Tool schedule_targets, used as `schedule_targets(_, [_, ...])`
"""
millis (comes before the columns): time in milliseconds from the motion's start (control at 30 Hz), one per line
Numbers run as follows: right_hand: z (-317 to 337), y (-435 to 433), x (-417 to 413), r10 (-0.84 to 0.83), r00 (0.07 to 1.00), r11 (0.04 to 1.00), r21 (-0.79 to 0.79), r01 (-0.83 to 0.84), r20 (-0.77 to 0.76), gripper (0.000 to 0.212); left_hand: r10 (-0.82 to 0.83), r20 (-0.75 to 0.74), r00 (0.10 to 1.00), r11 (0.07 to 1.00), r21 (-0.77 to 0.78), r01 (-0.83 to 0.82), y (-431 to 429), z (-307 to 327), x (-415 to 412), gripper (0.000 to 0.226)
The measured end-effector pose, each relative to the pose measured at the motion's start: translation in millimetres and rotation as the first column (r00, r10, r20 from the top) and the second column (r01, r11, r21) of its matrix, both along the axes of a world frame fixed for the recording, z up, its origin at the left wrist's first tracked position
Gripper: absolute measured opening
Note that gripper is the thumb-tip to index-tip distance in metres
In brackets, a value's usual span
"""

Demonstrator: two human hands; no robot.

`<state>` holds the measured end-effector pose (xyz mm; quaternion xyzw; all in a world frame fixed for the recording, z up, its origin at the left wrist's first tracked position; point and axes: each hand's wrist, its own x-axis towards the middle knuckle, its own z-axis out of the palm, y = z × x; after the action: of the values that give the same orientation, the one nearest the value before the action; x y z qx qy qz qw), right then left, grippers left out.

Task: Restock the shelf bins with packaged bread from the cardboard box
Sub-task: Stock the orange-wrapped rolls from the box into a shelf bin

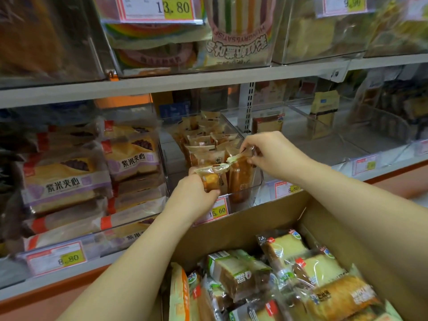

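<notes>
A clear shelf bin (259, 179) in the middle of the lower shelf holds several brown-wrapped bread packs. My left hand (194, 193) grips one small brown bread pack (212, 176) at the bin's front edge. My right hand (273, 154) pinches the top seal of another upright bread pack (239, 172) standing at the bin's front. Below, an open cardboard box (243, 221) holds several packaged cakes and breads (289, 274).
Left of the bin, stacked purple-label cake packs (69, 181) fill a neighbouring bin. To the right stand clear bins (324, 135) with few packs. Price tags (55, 256) line the shelf edge. The upper shelf (185, 82) carries rainbow cakes in clear bins.
</notes>
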<state>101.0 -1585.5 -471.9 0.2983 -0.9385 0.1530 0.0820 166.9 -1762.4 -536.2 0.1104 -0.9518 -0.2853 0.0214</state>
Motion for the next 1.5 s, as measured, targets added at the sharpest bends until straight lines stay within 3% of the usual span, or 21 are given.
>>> schedule_targets(233, [-14, -5, 7, 0.029, 0.999, 0.976, 0.215, -0.036, 0.034, 0.03, -0.033, 0.095, 0.995, 0.998, 0.059, 0.028, 5, 6, -10, 0.066])
schedule_targets(333, [-19, -2, 12, 0.012, 0.999, 0.969, 0.247, -0.019, 0.032, 0.03, -0.049, 0.046, 0.998, 0.996, 0.079, 0.045, 6, 8, -3, 0.066])
schedule_targets(467, [-16, 5, 15, 0.04, 0.988, 0.989, 0.15, -0.017, -0.147, 0.033, -0.042, -0.202, 0.979, 0.999, 0.007, 0.044, 7, 15, 9, 0.045])
schedule_targets(567, [-22, 3, 22, 0.099, 0.946, 0.995, 0.058, -0.085, -0.308, 0.023, -0.077, -0.232, 0.97, 0.997, -0.046, 0.068, 8, 17, 8, 0.033])
schedule_targets(833, [-32, 13, 27, 0.056, 0.99, 0.998, 0.032, -0.052, -0.131, 0.031, -0.048, -0.164, 0.985, 0.999, -0.015, 0.046, 8, 17, 4, 0.041])
schedule_targets(967, [-31, 36, 48, 0.101, 0.975, 0.989, -0.09, -0.121, -0.199, 0.025, -0.055, -0.346, 0.937, 0.998, -0.027, 0.048, 12, 20, 31, 0.051])
schedule_targets(1100, [-39, 68, 79, 0.116, 0.993, 0.993, -0.001, -0.116, -0.038, 0.02, -0.166, -0.467, 0.869, 0.985, -0.121, 0.124, 14, 21, 68, 0.033])
schedule_targets(1200, [-52, 94, 95, 0.074, 0.982, 0.964, 0.239, -0.114, 0.172, 0.026, -0.229, -0.414, 0.881, 0.972, -0.144, 0.185, 18, 13, 86, 0.022])
schedule_targets(1300, [-70, 118, 107, -0.036, 0.911, 0.905, 0.4, -0.144, 0.41, 0.04, -0.245, -0.323, 0.914, 0.968, -0.131, 0.213, 24, 1, 96, 0.02])
schedule_targets(1400, [-89, 134, 117, -0.145, 0.864, 0.834, 0.529, -0.154, 0.481, 0.054, -0.303, -0.264, 0.916, 0.951, -0.147, 0.272, 31, -8, 99, 0.023])
schedule_targets(1500, [-106, 140, 126, -0.184, 0.848, 0.822, 0.55, -0.144, 0.497, 0.063, -0.352, -0.222, 0.909, 0.935, -0.131, 0.33, 38, -11, 98, 0.025])
